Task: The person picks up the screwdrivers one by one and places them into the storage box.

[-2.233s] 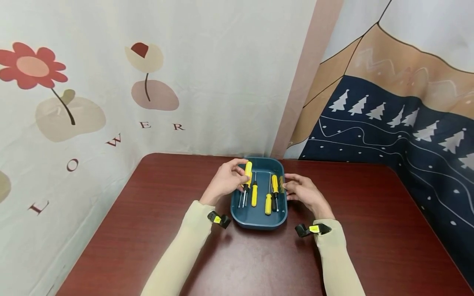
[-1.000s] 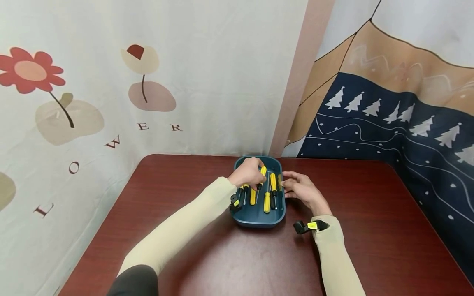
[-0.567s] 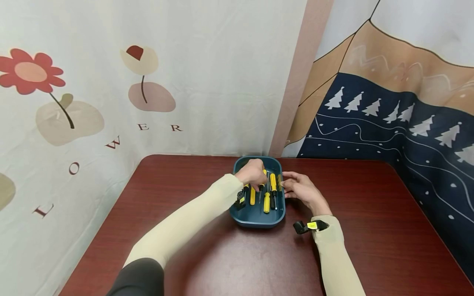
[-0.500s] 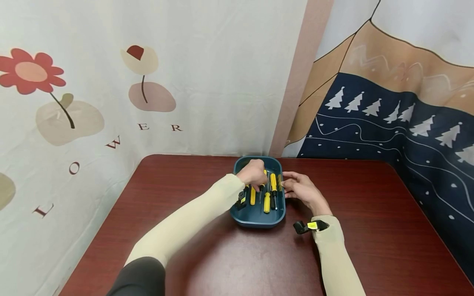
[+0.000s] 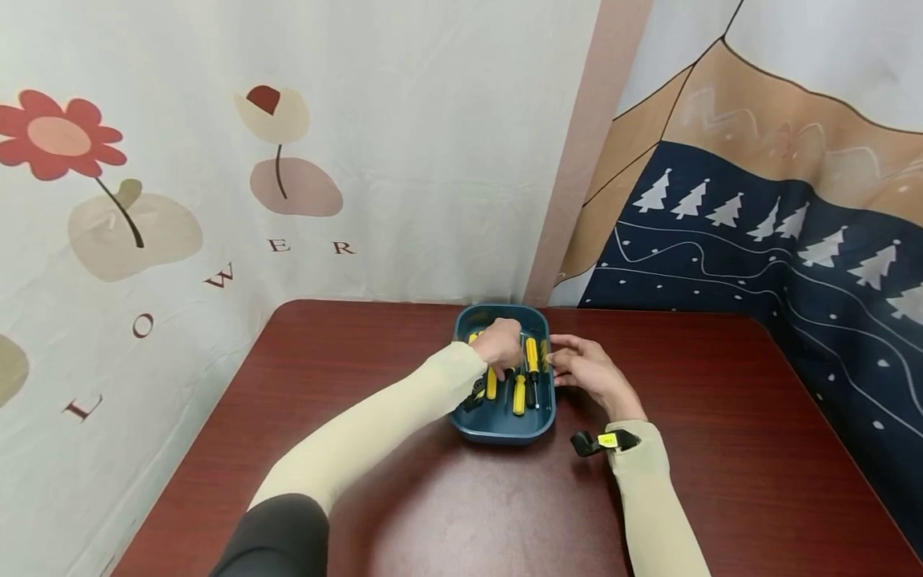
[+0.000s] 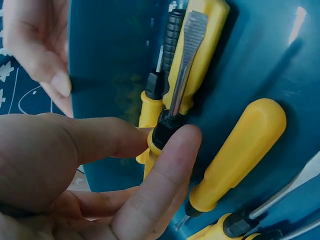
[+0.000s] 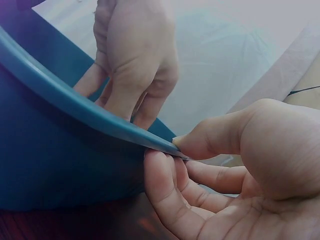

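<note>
A dark blue plastic tray (image 5: 502, 438) stands on the table with several yellow-and-black screwdrivers inside. Reaching down into its middle, my left hand (image 5: 501, 343) pinches a flat-blade screwdriver (image 6: 187, 60) between thumb and fingers at the black collar; most of its handle is hidden behind the fingers. Beside it lie a thick yellow-handled screwdriver (image 6: 242, 150) and another yellow handle (image 6: 200, 55). My right hand (image 5: 591, 377) pinches the tray's right rim (image 7: 127, 131), thumb on top and fingers underneath.
Two more yellow-handled screwdrivers, one nearer (image 5: 519, 397) and one farther (image 5: 532, 353), lie in the tray's right half. The tray sits near the back edge of the reddish-brown table (image 5: 461, 505). Behind it hangs a printed curtain (image 5: 433, 160).
My left hand has moved right from the tray's left side to its middle and lowered among the screwdrivers. The screwdrivers at the left now lie uncovered by it. My right hand stays at the rim.
</note>
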Demonstrator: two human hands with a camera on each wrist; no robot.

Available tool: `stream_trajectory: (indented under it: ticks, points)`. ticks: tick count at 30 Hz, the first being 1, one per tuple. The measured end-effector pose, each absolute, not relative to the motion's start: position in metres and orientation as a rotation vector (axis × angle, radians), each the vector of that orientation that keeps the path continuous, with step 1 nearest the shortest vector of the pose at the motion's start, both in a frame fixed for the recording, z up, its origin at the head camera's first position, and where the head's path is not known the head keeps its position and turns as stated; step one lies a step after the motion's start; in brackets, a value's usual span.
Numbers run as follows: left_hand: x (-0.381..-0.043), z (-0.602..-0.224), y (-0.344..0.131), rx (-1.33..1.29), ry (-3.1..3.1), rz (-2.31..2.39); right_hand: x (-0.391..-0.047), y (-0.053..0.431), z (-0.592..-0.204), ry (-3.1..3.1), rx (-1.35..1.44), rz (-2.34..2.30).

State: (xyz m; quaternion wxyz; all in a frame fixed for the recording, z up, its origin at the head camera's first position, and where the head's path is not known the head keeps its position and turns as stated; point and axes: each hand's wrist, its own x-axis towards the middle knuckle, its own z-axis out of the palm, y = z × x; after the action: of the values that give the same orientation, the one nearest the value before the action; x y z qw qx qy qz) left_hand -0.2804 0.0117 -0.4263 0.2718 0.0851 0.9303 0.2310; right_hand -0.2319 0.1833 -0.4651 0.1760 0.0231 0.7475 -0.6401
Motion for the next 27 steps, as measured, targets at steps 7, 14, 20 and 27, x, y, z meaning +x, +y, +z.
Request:
stream_trajectory:
  ticks: [7, 14, 20, 27]
  points:
    - [-0.2798, -0.4286, 0.0175, 0.198, 2.496, 0.563, -0.2294, 0.1830, -0.4607, 2.110, 0.044, -1.823]
    - [-0.2782, -0.4296, 0.0199, 0.254, 2.519, 0.534, -0.2285, 0.1842, -0.4583, 2.104, 0.047, -1.815]
    - [-0.2781, -0.4343, 0.0196, 0.244, 2.545, 0.545, -0.2301, 0.1834, -0.4622, 2.113, 0.051, -1.817]
    - [-0.2754, -0.4333, 0.0164, 0.256, 2.565, 0.547, -0.2310, 0.1815, -0.4632, 2.109, 0.077, -1.825]
